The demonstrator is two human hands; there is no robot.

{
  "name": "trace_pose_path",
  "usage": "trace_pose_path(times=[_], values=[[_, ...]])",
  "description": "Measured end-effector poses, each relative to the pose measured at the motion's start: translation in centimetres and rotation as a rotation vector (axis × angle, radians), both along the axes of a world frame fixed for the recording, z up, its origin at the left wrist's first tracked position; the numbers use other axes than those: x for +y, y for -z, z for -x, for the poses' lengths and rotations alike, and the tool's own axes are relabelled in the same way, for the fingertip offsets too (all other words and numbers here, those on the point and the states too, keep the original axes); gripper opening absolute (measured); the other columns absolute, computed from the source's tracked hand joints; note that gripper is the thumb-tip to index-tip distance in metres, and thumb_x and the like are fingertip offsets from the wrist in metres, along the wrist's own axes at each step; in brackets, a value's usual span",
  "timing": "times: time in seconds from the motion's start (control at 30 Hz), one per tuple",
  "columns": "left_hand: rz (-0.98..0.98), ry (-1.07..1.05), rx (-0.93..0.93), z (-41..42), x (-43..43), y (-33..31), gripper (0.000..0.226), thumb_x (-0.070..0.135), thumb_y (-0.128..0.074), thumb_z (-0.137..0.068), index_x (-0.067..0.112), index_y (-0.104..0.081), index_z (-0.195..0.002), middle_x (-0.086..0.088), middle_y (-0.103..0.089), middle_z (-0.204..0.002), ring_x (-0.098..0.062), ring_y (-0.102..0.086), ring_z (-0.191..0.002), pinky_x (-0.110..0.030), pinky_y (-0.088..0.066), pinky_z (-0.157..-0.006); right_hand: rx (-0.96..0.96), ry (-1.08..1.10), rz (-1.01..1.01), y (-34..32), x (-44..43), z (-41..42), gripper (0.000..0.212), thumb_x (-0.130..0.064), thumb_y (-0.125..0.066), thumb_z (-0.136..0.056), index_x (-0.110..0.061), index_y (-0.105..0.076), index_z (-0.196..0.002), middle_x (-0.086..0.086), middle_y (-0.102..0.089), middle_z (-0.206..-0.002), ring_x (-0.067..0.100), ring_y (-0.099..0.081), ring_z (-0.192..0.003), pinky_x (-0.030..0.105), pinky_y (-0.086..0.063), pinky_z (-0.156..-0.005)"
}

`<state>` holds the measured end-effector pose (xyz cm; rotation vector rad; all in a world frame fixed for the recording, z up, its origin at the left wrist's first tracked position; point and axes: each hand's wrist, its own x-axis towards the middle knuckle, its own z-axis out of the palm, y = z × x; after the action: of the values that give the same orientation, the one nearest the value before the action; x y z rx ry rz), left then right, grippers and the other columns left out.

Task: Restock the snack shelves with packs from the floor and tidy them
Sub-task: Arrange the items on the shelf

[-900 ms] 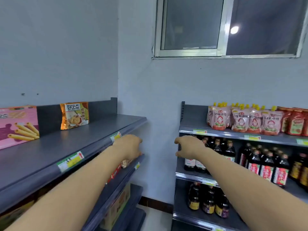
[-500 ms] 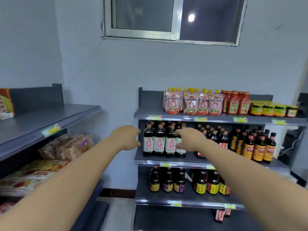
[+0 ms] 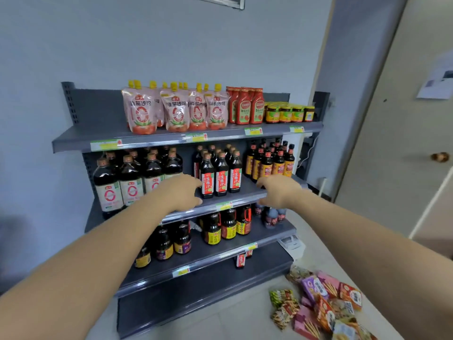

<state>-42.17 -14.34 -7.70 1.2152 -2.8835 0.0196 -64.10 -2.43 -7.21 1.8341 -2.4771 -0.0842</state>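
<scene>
Left hand [image 3: 182,192], right hand [image 3: 278,191]: both raised before the sauce shelf [image 3: 152,141], grip of each loosely apart, holding nothing. Snack packs [image 3: 318,300]: heaped on the floor [image 3: 245,315] at five o'clock, well apart from both hands, beside the shelf's base.

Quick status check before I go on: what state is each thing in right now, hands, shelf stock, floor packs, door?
left hand: empty, fingers loosely curled
right hand: empty, fingers loosely curled
snack packs: on the floor, in a loose heap
tomato sauce pouches: upright on the top shelf
red ketchup bottles: upright, capped
yellow-lidded jars: upright, lids on
dark sauce bottles: upright, capped, in rows
door: appears shut
</scene>
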Motion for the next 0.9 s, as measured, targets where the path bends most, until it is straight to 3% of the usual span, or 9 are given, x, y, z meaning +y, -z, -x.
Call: trace_pose_path(times=[0.17, 0.3, 0.47, 0.77, 0.9], values=[[-0.038, 0.18, -0.03, 8.0, -2.6, 2.5, 0.051, 0.039, -0.053, -0.094, 0.015, -0.047, -0.138, -0.009, -0.05, -0.139, -0.028, -0.049, -0.125, -0.043, -0.044, -0.102, 0.006, 0.168, -0.052, 2.5, 0.2, 5.4, 0.038, -0.034, -0.057, -0.088, -0.017, -0.056, -0.122, 0.006, -0.061, -0.114, 0.028, -0.056, -0.112, 0.038, -0.053, -0.083], [-0.084, 0.278, -0.042, 14.0, -4.3, 4.7, 0.05, 0.041, -0.055, -0.093, 0.019, -0.048, -0.137, -0.006, -0.053, -0.134, -0.027, -0.052, -0.119, -0.044, -0.048, -0.096, -0.019, 0.305, -0.09, 4.5, 0.7, 9.4, 0.043, -0.036, -0.056, -0.09, -0.018, -0.052, -0.129, 0.006, -0.06, -0.123, 0.027, -0.055, -0.114, 0.036, -0.05, -0.084], [-0.153, 0.374, -0.098, 20.9, -5.0, 8.1, 0.058, 0.041, -0.053, -0.094, 0.022, -0.036, -0.146, -0.004, -0.04, -0.149, -0.025, -0.041, -0.133, -0.038, -0.042, -0.102, -0.071, 0.413, -0.109, 7.9, 1.7, 14.1, 0.051, -0.038, -0.062, -0.089, -0.019, -0.048, -0.135, 0.006, -0.058, -0.127, 0.026, -0.055, -0.113, 0.037, -0.052, -0.088], [-0.297, 0.442, -0.16, 34.1, -4.6, 16.1, 0.049, 0.042, -0.056, -0.09, 0.017, -0.052, -0.131, -0.006, -0.054, -0.134, -0.026, -0.052, -0.12, -0.04, -0.047, -0.096, -0.16, 0.546, -0.15, 15.4, 3.3, 25.3, 0.051, -0.036, -0.063, -0.089, -0.019, -0.047, -0.136, 0.005, -0.058, -0.126, 0.024, -0.055, -0.114, 0.032, -0.049, -0.083], [-0.349, 0.45, -0.193, 39.4, -4.2, 20.3, 0.055, 0.042, -0.054, -0.092, 0.022, -0.041, -0.142, -0.006, -0.046, -0.143, -0.025, -0.045, -0.129, -0.036, -0.044, -0.099, -0.172, 0.575, -0.197, 19.6, 3.3, 30.4, 0.049, -0.038, -0.062, -0.089, -0.021, -0.049, -0.133, 0.004, -0.059, -0.123, 0.024, -0.056, -0.113, 0.036, -0.053, -0.084]])
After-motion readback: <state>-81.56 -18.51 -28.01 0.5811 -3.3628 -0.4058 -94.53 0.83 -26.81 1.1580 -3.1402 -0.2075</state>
